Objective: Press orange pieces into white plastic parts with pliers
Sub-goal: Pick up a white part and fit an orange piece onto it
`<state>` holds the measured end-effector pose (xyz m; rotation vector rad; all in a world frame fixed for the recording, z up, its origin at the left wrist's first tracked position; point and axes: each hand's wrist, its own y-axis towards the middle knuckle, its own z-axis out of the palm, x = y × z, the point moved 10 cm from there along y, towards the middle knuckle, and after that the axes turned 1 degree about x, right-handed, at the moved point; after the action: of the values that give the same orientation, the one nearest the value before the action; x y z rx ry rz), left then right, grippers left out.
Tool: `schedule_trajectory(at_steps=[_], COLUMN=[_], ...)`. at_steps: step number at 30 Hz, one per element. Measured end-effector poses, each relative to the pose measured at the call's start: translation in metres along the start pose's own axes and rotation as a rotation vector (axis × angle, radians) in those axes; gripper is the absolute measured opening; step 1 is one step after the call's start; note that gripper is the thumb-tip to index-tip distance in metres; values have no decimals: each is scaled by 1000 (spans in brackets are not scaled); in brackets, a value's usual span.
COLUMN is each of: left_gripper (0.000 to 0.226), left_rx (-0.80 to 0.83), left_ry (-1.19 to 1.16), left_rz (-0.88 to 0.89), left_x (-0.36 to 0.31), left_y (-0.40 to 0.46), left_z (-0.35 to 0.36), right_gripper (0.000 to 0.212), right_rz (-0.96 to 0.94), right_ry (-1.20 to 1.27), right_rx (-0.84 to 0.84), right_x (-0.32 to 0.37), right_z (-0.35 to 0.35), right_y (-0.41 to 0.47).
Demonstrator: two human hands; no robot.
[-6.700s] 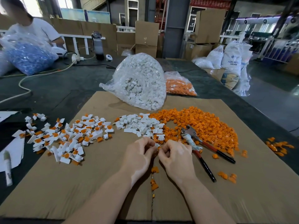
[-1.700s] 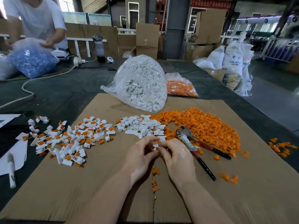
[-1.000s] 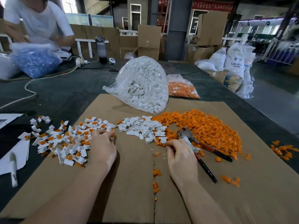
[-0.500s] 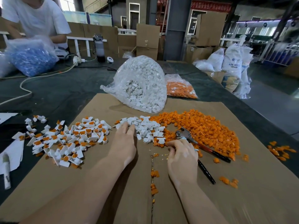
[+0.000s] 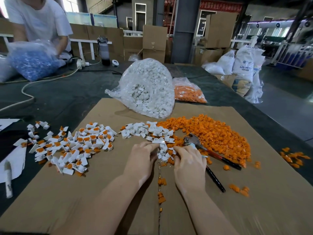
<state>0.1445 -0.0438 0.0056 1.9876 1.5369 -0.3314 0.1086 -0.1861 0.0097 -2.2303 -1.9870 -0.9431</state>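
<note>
Table: dark worktop (image 5: pixel 71 99), with a white cable looping along its far left side.
Cardboard sheet (image 5: pixel 254 209): brown, spread flat over the near part of the table; all the work lies on it.
Bag of white parts (image 5: pixel 147 89): clear plastic, bulging, at the sheet's far edge; a smaller bag of orange pieces (image 5: pixel 188 94) touches it on the right.
Orange pieces (image 5: pixel 218 133): wide loose heap on the right half of the sheet; a few strays lie off the sheet at far right.
Finished pile (image 5: pixel 71 145): white parts with orange inserts, scattered at left.
White plastic parts (image 5: pixel 145 131): small loose heap at centre, touching the orange heap.
Pliers (image 5: pixel 211 153): lying on the sheet against the orange heap, head away from me, red-and-black handles splayed, just right of the right hand; no hand on them.
Left hand (image 5: pixel 142 158): palm down, fingertips curled in among white parts at the heap's near edge; cannot tell whether it grips one.
Right hand (image 5: pixel 189 163): palm down, fingers bent, tips at white and orange bits; grip cannot be told.
Second person (image 5: pixel 39 22): white shirt, far left, handling a bag of blue parts (image 5: pixel 32 61).
</note>
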Motion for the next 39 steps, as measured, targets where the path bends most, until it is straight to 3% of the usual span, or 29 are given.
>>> schedule_trajectory(at_steps=[5,8,15,18,22,27,33,39], left_gripper=[39,36,27,24,20,23,20,17], left_rx=[-46,-74,-128,-150,-176,-131,-71,-24], left_ry=[-92,-135,-209,-228,-263,-241,-251,-270], left_rz=[-28,-36,-58,-72,-13,-39,-33,-37], left_x=[2,4,6,6,-1,2,2,1], left_y=[-6,-7,-10,-12,-16,-13,-13,-13], left_z=[-5,-9,-18,-23,-29,-24,-18,-13], right_gripper=[31,15,9,16,9,21,13,23], right_rz=[7,-36,-144,-189,-247,-246,-208,-239], right_ry=[32,147,22,93,190,221,293,194], right_rx=[-48,-162,-9,-43,-82,-58,-7,-3], right_x=[0,8,18,22,29,28,26,29], right_z=[-7,-23,-5,-7,-15,-11,-8,-7], right_y=[-2,-7,-9,-8,-10,-9,-8,-10])
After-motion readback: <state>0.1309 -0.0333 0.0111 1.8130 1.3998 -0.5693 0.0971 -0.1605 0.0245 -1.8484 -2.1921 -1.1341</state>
